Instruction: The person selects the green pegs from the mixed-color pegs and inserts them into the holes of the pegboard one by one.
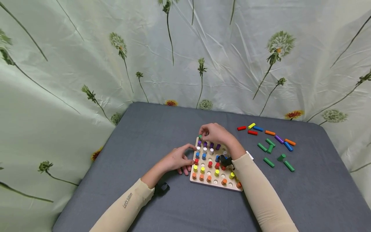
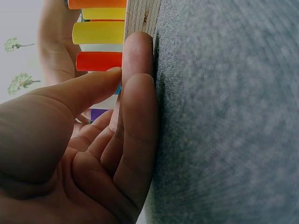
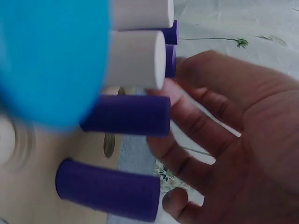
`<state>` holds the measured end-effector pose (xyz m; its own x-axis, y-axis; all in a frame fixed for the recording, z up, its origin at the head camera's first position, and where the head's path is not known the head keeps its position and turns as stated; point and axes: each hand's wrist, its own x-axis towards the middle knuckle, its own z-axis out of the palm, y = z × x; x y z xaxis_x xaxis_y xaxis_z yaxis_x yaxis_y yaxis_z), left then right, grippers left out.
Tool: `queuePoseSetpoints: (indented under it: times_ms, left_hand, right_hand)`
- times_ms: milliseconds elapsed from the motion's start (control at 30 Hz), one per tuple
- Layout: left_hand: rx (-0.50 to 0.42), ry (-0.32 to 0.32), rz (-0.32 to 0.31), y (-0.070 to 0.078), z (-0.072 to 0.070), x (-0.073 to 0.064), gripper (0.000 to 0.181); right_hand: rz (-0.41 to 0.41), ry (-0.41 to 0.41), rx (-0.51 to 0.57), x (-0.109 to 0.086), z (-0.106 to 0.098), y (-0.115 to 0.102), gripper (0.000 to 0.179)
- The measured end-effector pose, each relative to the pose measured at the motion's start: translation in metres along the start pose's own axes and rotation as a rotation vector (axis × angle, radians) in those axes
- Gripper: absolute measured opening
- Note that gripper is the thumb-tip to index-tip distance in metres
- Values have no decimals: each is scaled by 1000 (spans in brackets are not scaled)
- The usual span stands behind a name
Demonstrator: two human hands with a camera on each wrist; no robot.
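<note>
A wooden pegboard (image 1: 215,184) carries rows of orange, yellow, red, blue, white and purple pegs, with some holes bare. My right hand (image 1: 215,132) reaches over its far left corner and pinches a green peg (image 1: 200,137) upright there; that peg is hidden in the right wrist view behind white and purple pegs (image 3: 126,115). Along the board's left side, my left hand (image 1: 178,158) grips the edge. Its thumb tip lies by the red peg (image 2: 99,61), and its fingers lie against the wooden side in the left wrist view.
Right of the board, several loose green pegs (image 1: 269,162) lie on the grey cloth surface (image 1: 162,129), one of them standing. Farther back are loose red (image 1: 242,128), yellow, blue, orange and purple (image 1: 279,139) pegs. A floral curtain (image 1: 185,58) hangs behind.
</note>
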<state>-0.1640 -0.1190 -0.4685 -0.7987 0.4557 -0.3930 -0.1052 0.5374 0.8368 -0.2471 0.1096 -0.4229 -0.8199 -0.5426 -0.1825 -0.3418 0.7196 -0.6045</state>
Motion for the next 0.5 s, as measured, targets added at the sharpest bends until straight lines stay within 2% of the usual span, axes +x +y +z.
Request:
queuePoseSetpoints:
  times_ms: [200, 500]
  left_hand:
    - [-5, -3, 4, 1, 0, 1, 48]
    - [-20, -2, 0, 0, 1, 1, 47]
  right_hand:
    - [13, -18, -18, 0, 1, 1, 11]
    - [8, 13, 8, -8, -5, -2, 19]
